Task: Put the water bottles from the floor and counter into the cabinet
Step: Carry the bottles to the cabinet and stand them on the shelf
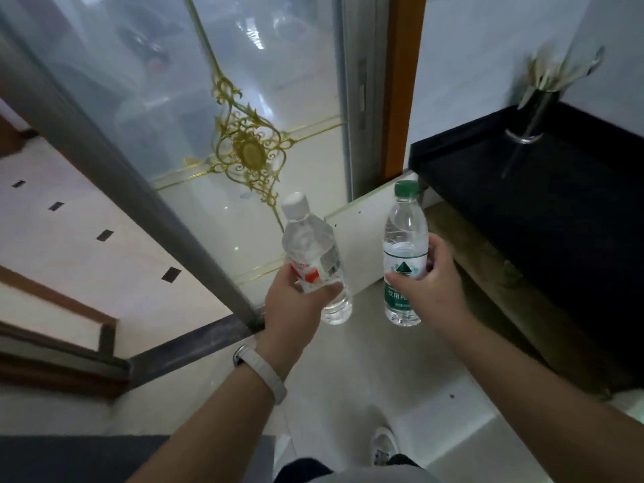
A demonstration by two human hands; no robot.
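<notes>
Holding one water bottle in each hand above the pale floor, beside the black counter (543, 203).

My left hand (296, 308) has its fingers wrapped around the white-capped bottle (313, 252) at its red label, tilting it left; my right hand (435, 284) has thumb and fingers closed around the upright green-capped bottle (404, 245) at its green label. Both bottles are apart, in front of the glass door (209, 99).
</notes>
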